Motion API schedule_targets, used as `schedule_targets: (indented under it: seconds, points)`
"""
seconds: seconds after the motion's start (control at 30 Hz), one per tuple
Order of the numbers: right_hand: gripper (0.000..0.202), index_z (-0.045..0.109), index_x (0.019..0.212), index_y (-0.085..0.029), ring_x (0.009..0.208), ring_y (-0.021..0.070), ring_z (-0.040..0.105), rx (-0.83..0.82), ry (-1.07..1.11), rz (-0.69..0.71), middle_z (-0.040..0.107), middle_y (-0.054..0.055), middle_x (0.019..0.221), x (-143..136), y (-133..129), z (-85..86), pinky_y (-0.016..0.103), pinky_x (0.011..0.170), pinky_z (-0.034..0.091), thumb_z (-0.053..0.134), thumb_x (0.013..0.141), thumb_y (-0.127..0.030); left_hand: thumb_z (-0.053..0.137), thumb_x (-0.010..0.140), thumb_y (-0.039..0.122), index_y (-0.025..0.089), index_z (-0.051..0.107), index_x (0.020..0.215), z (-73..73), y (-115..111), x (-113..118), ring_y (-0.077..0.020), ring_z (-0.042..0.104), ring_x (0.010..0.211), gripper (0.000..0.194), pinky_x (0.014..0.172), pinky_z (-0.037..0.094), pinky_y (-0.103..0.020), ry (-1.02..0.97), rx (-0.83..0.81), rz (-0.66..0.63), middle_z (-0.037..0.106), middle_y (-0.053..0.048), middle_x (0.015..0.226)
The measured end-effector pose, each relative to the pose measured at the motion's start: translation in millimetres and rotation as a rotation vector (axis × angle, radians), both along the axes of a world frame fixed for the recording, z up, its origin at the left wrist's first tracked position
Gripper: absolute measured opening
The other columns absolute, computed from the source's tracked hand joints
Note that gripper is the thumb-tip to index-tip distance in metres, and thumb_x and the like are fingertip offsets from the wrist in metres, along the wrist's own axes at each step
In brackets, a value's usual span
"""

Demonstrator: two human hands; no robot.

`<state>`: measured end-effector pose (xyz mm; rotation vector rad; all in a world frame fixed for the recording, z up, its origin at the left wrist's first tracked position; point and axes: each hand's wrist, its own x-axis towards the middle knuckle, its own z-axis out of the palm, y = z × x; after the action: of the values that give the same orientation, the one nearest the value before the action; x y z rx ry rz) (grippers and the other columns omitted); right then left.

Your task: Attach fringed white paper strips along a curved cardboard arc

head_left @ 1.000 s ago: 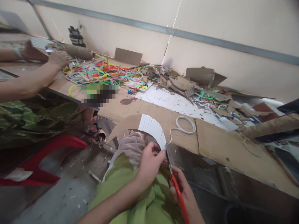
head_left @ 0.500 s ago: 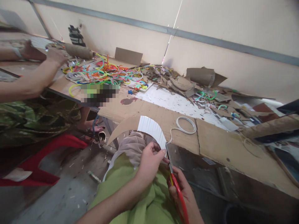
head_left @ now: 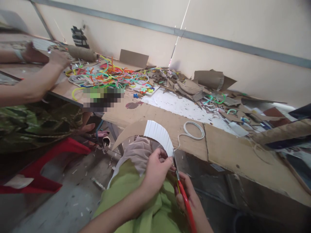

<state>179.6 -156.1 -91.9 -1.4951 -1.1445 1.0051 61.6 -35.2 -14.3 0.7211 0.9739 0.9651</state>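
Note:
My left hand (head_left: 159, 165) pinches the lower end of a curved cardboard strip (head_left: 157, 134). White strips cover the strip's near part, with narrow lines across them, while its far end is plain brown and arcs to the left. In my right hand (head_left: 188, 191) is a pair of scissors (head_left: 185, 197) with red handles, fingers wrapped round them. The blades point up and lie against the strip's right edge, close to my left fingertips. Just beyond, a roll of white tape (head_left: 193, 130) rests on the cardboard-covered table (head_left: 223, 150), its loose end trailing toward the strip.
Colourful pipe cleaners (head_left: 109, 76) are heaped at the table's back left. Cardboard scraps (head_left: 187, 85) pile along the wall. At left, a co-worker's hands (head_left: 58, 58) hold something near a cardboard tube (head_left: 82, 53). A red chair (head_left: 48, 168) stands below.
The strip has shifted very slightly to the right between my hands. The scissors stay at its right edge, and the co-worker's hands have moved a little.

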Motion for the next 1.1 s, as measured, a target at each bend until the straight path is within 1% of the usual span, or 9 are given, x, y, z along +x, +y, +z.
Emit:
schedule_targets:
  seconds: [0.17, 0.3, 0.43, 0.57, 0.67, 0.83, 0.97, 1.1]
  points:
    - [0.062, 0.057, 0.134, -0.028, 0.068, 0.0184, 0.050, -0.008, 0.014, -0.061, 0.055, -0.001, 0.080, -3.9, -0.8, 0.4, 0.028, 0.062, 0.041, 0.064, 0.088, -0.069, 0.076, 0.068, 0.021, 0.020, 0.053, 0.068, 0.6, 0.6, -1.1, -0.0115, 0.061, 0.051, 0.023, 0.053, 0.051, -0.024, -0.014, 0.017, 0.000, 0.058, 0.006, 0.064]
    - [0.060, 0.059, 0.132, -0.029, 0.067, 0.0177, 0.049, -0.013, 0.027, -0.088, 0.058, -0.001, 0.079, -3.2, -1.5, -0.7, 0.028, 0.063, 0.042, 0.066, 0.087, -0.068, 0.076, 0.068, 0.024, 0.019, 0.054, 0.070, -3.1, 0.5, -1.1, -0.0119, 0.062, 0.050, 0.023, 0.052, 0.051, -0.024, -0.027, 0.008, -0.009, 0.059, 0.006, 0.065]
    - [0.063, 0.062, 0.130, -0.029, 0.067, 0.0174, 0.050, 0.004, 0.036, -0.090, 0.059, -0.001, 0.077, -2.1, -1.3, -2.0, 0.028, 0.063, 0.043, 0.065, 0.085, -0.072, 0.074, 0.070, 0.027, 0.020, 0.053, 0.072, -7.1, 0.2, 0.3, -0.0130, 0.064, 0.049, 0.023, 0.049, 0.048, -0.022, -0.040, 0.008, -0.012, 0.059, 0.006, 0.063]
    - [0.063, 0.064, 0.131, -0.028, 0.067, 0.0167, 0.052, 0.011, 0.052, -0.079, 0.060, 0.000, 0.077, -1.1, -1.3, -1.4, 0.027, 0.063, 0.045, 0.067, 0.085, -0.071, 0.072, 0.070, 0.029, 0.020, 0.052, 0.073, -6.7, -0.9, 0.8, -0.0132, 0.064, 0.049, 0.022, 0.049, 0.048, -0.022, -0.044, 0.006, -0.011, 0.058, 0.006, 0.062]
    - [0.066, 0.063, 0.133, -0.028, 0.068, 0.0185, 0.055, 0.001, 0.051, -0.065, 0.060, 0.000, 0.077, -0.2, -1.7, -0.4, 0.028, 0.064, 0.048, 0.067, 0.084, -0.072, 0.071, 0.070, 0.028, 0.020, 0.052, 0.073, -4.2, -1.2, 0.8, -0.0130, 0.065, 0.049, 0.021, 0.049, 0.047, -0.021, -0.033, 0.000, -0.011, 0.058, 0.007, 0.061]
    - [0.067, 0.059, 0.138, -0.029, 0.073, 0.0218, 0.061, -0.017, 0.028, -0.029, 0.061, 0.002, 0.080, 1.7, -2.7, 0.6, 0.030, 0.067, 0.052, 0.064, 0.086, -0.071, 0.071, 0.069, 0.028, 0.020, 0.052, 0.072, -1.0, -0.7, 1.0, -0.0124, 0.064, 0.049, 0.021, 0.048, 0.047, -0.021, -0.033, 0.005, -0.010, 0.059, 0.007, 0.061]
    - [0.068, 0.057, 0.140, -0.029, 0.077, 0.0232, 0.062, -0.017, 0.016, -0.017, 0.061, 0.002, 0.081, 2.7, -3.8, 1.9, 0.030, 0.069, 0.053, 0.063, 0.087, -0.071, 0.072, 0.068, 0.028, 0.020, 0.051, 0.071, -0.9, -1.3, 1.4, -0.0133, 0.065, 0.049, 0.022, 0.048, 0.047, -0.022, -0.042, -0.004, -0.009, 0.057, 0.007, 0.059]
    - [0.070, 0.055, 0.142, -0.028, 0.078, 0.0223, 0.062, -0.025, 0.016, 0.013, 0.062, 0.002, 0.084, 5.3, -4.7, 3.9, 0.030, 0.070, 0.054, 0.062, 0.087, -0.071, 0.073, 0.068, 0.028, 0.020, 0.052, 0.073, -2.2, -1.4, 1.4, -0.0137, 0.065, 0.049, 0.023, 0.049, 0.048, -0.022, -0.047, -0.010, -0.010, 0.059, 0.006, 0.061]
